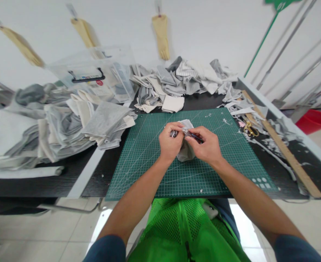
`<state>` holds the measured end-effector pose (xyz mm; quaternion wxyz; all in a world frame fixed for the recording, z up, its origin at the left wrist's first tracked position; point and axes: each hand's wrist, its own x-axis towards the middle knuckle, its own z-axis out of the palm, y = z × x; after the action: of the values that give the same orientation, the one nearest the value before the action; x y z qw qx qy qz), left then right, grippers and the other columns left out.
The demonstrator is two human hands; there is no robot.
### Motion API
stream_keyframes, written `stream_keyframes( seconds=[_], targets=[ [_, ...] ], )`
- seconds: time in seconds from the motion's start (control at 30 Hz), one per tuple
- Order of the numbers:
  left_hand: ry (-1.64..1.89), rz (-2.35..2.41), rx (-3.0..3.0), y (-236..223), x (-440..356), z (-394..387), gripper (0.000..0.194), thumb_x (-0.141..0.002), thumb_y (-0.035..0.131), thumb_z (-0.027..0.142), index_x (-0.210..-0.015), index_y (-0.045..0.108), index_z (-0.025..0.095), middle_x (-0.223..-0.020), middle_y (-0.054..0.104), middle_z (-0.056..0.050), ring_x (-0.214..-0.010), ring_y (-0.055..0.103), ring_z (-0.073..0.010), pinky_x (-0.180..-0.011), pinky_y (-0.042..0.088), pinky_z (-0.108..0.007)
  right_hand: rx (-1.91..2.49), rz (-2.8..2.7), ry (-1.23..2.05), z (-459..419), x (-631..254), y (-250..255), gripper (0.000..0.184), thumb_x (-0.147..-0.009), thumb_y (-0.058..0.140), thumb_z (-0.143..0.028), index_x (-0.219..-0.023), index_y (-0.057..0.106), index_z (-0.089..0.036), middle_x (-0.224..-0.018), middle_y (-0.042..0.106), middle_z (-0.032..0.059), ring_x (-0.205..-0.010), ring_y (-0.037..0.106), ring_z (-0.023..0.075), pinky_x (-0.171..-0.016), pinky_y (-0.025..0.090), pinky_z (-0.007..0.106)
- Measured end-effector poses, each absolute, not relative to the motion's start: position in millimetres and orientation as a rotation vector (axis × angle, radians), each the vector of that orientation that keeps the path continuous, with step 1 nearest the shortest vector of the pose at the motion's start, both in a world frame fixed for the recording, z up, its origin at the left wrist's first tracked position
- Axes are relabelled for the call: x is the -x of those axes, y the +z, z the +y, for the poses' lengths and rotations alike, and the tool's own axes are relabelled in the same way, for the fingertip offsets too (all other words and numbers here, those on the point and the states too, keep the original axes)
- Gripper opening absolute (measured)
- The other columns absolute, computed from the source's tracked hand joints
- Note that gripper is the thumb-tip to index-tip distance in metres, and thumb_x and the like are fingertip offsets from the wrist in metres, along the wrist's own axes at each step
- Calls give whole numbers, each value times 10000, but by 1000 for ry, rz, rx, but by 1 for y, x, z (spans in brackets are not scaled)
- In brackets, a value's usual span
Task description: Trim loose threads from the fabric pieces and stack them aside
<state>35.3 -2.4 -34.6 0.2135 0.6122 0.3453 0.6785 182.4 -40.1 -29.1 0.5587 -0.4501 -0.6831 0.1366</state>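
Observation:
Both my hands meet over the middle of the green cutting mat (149,156). My left hand (170,142) is closed round a small grey piece of cloth (186,153) and a dark object at its fingertips. My right hand (205,145) pinches a dark pen-like tool (196,137) against the same cloth. The cloth hangs down between the two hands, bunched and partly hidden by them.
Heaps of grey and white cloth pieces (67,123) cover the left of the table and the back (176,82). A clear plastic box (95,76) stands at the back left. Gold scissors (249,129), a wooden ruler (283,153) and scraps lie on the right. A red bin (314,120) stands beyond the table.

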Motion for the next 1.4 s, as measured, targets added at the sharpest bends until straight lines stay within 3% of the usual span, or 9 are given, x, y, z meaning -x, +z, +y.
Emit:
stream_keyframes(
  seconds=[1.4],
  targets=[
    [1866,1006,-1741,-36,-37,-4,185,-811,684,42,-804,630,218,-933,757,-5,-914,728,-151,-894,563,-315,1093,-1588,328,-42,-181,-27,100,-905,717,-314,-955,750,-234,-877,743,32,-764,674,188,-738,555,336]
  ],
)
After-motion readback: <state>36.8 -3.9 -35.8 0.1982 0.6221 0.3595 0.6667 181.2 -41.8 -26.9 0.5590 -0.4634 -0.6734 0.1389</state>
